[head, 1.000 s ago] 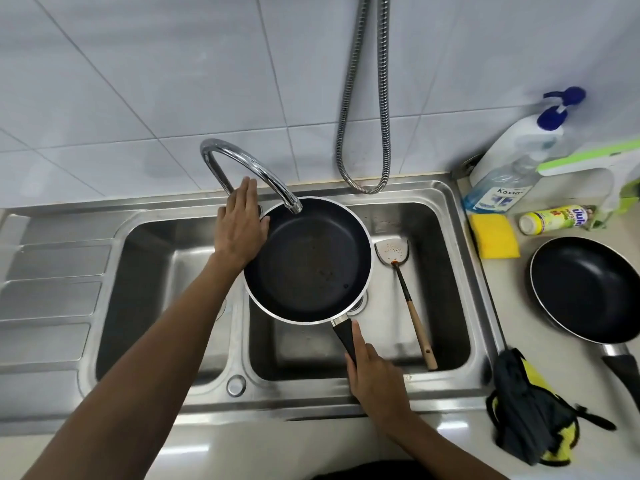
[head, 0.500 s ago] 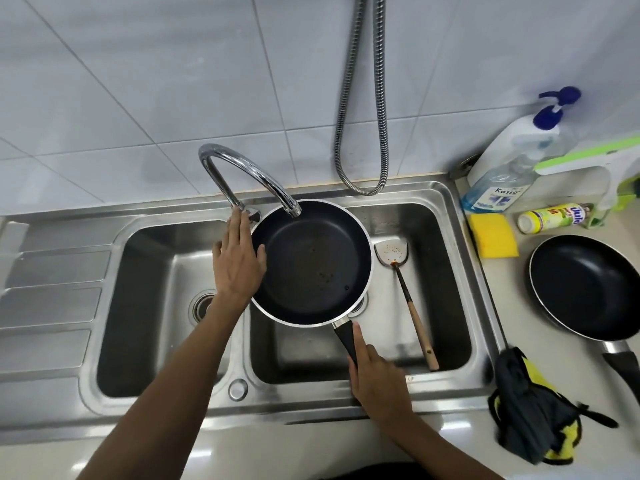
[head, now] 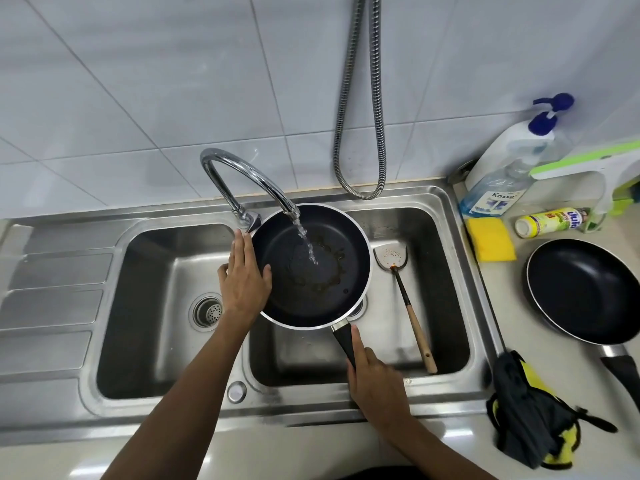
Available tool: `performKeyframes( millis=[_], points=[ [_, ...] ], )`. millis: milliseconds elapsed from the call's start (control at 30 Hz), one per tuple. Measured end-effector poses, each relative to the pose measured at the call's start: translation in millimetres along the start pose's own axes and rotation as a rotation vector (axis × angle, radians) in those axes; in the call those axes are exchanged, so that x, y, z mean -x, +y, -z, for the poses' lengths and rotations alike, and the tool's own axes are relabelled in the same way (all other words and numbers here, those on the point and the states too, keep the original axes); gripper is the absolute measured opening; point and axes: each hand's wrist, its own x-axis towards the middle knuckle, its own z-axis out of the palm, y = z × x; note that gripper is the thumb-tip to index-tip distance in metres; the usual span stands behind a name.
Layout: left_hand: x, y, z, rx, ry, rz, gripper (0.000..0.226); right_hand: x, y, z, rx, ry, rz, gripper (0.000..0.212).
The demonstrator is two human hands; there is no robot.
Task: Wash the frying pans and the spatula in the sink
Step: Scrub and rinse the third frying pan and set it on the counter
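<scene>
Our right hand [head: 375, 382] grips the handle of the frying pan [head: 322, 292], held over the right basin of the sink [head: 298, 408] under the running tap [head: 249, 181]. Our left hand [head: 244, 275] lies with straight fingers against the pan's left rim. If the pan tips as it fills, greasy water could splash onto the surface [head: 512, 306]. The spatula [head: 405, 296] lies just right of the pan.

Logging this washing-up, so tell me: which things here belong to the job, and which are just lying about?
Job: held pan, second pan, spatula, sink, running tap.
Lying about, untouched: yellow sponge, pump bottle, dark cloth, metal hose.
</scene>
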Motion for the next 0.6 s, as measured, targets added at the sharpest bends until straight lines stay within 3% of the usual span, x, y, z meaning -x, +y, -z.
performKeyframes(
  millis=[600],
  points=[
    [7.8, 3.3, -9.0, 0.006, -0.05, 0.025, 0.071, -2.0, 5.3, -2.4, -0.077, -0.006, -0.03, 0.077]
  ],
)
